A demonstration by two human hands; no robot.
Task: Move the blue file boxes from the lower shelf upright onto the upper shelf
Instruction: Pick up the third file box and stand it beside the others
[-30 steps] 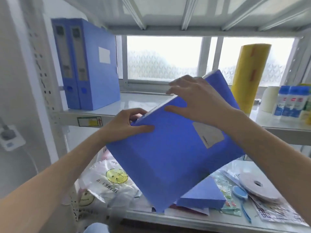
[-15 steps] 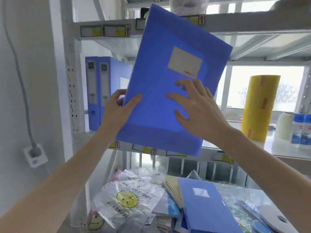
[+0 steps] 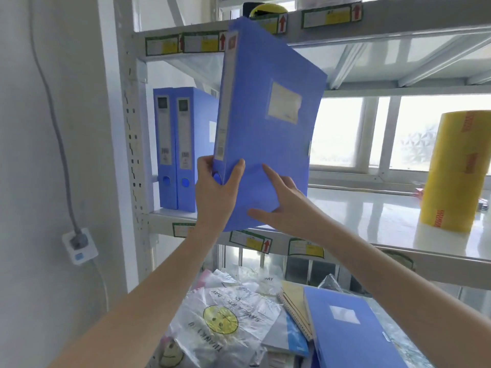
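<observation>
- Head view: a blue file box point(image 3: 265, 123) is held in the air, roughly upright with its top leaning slightly left, in front of the upper shelf point(image 3: 372, 213).
- Left hand point(image 3: 216, 192): clenched around the lower end of the box's spine, thumb on the front cover, fingers wrapped behind the spine.
- Right hand point(image 3: 281, 203): grasping the box at its lower front face, fingers spread flat against the cover, thumb under the bottom edge.
- Box position: its bottom edge sits just above the front lip of the upper shelf; its top corner overlaps the edge of the next shelf up.
- Two standing file boxes point(image 3: 176, 147) are already upright at the left end of the upper shelf, touching each other, spines facing outward, just left of the held box.
- Yellow roll point(image 3: 457, 171): stands upright on the same shelf, well apart to the right.
- Lower shelf: one more flat file box point(image 3: 350, 330) lies with its label upward, beside notebooks point(image 3: 295, 309) and a smiley-face plastic bag point(image 3: 223, 322).
</observation>
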